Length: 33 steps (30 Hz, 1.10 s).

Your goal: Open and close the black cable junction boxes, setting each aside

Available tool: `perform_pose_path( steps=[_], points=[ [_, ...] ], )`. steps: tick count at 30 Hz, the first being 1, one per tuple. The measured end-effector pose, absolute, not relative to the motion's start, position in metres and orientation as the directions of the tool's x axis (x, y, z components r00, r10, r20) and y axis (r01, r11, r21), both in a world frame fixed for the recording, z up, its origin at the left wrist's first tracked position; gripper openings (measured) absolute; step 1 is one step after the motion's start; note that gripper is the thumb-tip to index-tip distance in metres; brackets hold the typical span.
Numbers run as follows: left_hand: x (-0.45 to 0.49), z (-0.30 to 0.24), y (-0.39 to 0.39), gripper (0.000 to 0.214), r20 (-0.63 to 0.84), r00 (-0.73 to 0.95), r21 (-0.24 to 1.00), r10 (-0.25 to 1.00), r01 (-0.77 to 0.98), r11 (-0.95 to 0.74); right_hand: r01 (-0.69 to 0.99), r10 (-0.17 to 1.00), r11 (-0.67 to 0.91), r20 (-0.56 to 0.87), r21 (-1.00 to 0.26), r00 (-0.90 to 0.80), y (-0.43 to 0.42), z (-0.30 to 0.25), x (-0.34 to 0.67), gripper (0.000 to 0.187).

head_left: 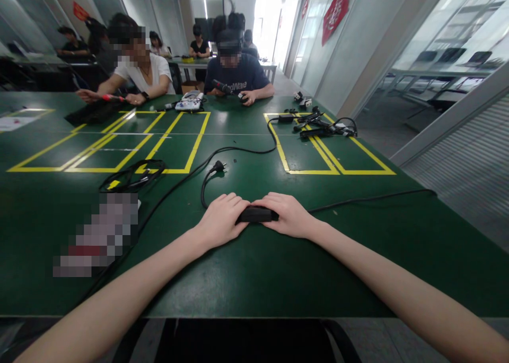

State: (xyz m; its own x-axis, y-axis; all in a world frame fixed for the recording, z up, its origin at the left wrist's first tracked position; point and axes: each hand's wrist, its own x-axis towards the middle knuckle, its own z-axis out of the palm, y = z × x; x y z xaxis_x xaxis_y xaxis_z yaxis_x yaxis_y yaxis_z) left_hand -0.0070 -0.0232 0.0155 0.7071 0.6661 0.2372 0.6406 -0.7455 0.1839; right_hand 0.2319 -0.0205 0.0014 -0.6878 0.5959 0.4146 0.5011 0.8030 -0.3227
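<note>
In the head view, the left hand (222, 219) and the right hand (288, 214) meet in the middle of the green surface (218, 283), each grasping one end of a black adapter (259, 215) with fingers curled over its far side and thumb on its near side. The adapter lies crosswise between them, close above or on the surface; which of the two cannot be told. Beyond the left hand, a short cord (203, 188) curves up to a black plug (218, 166) lying on the surface, its prongs pointing right. From beside the right hand, a thin black cable (374, 198) runs to the right edge of the surface. On the left lies a coiled cable (133, 175) with a yellow tag (114, 184), and just nearer is a blurred-out object (99, 235). A long black cord (175, 183) winds past both to a second adapter (285, 119) at the far right, next to a heap of black cables (318, 124). Yellow tape (194, 145) marks out boxes on the surface. Across it, a person in a white top (157, 74) handles a red and black item, and a person in a dark shirt (238, 74) holds small dark things near a white power strip (189, 102).
</note>
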Motion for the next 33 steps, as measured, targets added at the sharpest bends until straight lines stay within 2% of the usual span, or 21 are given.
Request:
perform_pose_path(
  steps=[5, 12, 18, 24, 29, 33],
  points=[
    [-0.0123, 0.0196, -0.0198, 0.023, 0.243, 0.745, 0.206, 0.621, 0.586, -0.783, 0.485, 0.571, 0.820, 0.383, -0.303, -0.726, -0.0220, 0.0046, 0.2299, 0.028],
    [-0.0131, 0.0221, -0.0152, 0.030, 0.262, 0.802, 0.132, 0.537, 0.521, -0.843, 0.498, 0.569, 0.822, 0.359, -0.277, -0.740, -0.0265, 0.0077, 0.2285, 0.027],
    [-0.0135, 0.0226, -0.0160, 0.032, 0.273, 0.796, 0.161, 0.541, 0.516, -0.841, 0.509, 0.554, 0.831, 0.410, -0.223, -0.724, -0.0278, 0.0088, 0.2311, 0.031],
    [-0.0152, 0.0229, -0.0159, 0.038, 0.327, 0.776, 0.148, 0.539, 0.522, -0.840, 0.517, 0.501, 0.850, 0.465, -0.105, -0.730, -0.0289, 0.0109, 0.2315, 0.033],
    [-0.0153, 0.0230, -0.0159, 0.038, 0.315, 0.798, 0.125, 0.514, 0.502, -0.856, 0.486, 0.474, 0.865, 0.521, -0.124, -0.710, -0.0273, 0.0119, 0.2317, 0.034],
    [-0.0162, 0.0232, -0.0160, 0.039, 0.359, 0.792, 0.125, 0.494, 0.484, -0.866, 0.482, 0.461, 0.870, 0.520, -0.103, -0.720, -0.0277, 0.0109, 0.2334, 0.031]
  ],
)
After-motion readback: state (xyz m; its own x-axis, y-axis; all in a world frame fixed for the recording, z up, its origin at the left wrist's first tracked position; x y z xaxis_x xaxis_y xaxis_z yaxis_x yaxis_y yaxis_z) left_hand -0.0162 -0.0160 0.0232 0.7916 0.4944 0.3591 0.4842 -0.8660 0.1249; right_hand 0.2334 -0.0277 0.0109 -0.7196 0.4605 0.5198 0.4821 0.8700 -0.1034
